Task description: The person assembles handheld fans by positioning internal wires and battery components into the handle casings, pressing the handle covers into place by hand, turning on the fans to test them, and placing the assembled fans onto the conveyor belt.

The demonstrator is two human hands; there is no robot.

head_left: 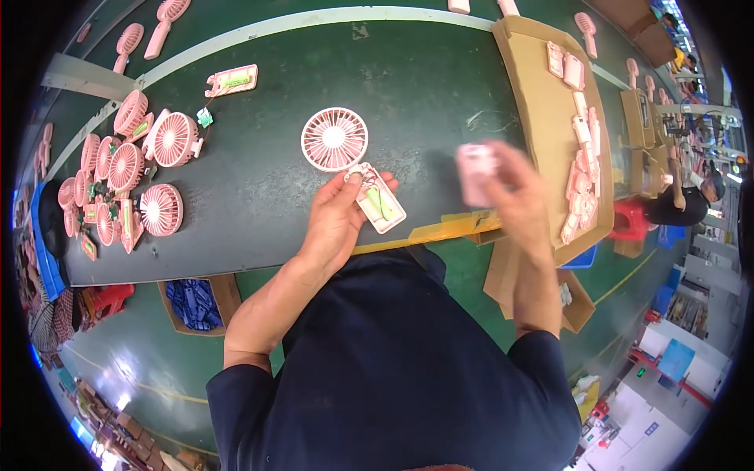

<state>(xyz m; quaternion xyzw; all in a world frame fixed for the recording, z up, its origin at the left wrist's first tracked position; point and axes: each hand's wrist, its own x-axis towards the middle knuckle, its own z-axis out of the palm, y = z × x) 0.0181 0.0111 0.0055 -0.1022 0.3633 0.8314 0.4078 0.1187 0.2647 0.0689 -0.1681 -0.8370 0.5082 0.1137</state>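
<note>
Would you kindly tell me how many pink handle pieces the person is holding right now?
2: one open piece with a green part inside, in the left hand; one blurred piece in the right hand. Each hand partly hides its piece.

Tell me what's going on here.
A person is working on a small pink fan at a green table. The left hand grips its handle, which lies open with wires showing. The right hand holds a pink piece, blurred and apart from the fan. More fans cluster at left; a box of pink parts sits at right.
</note>
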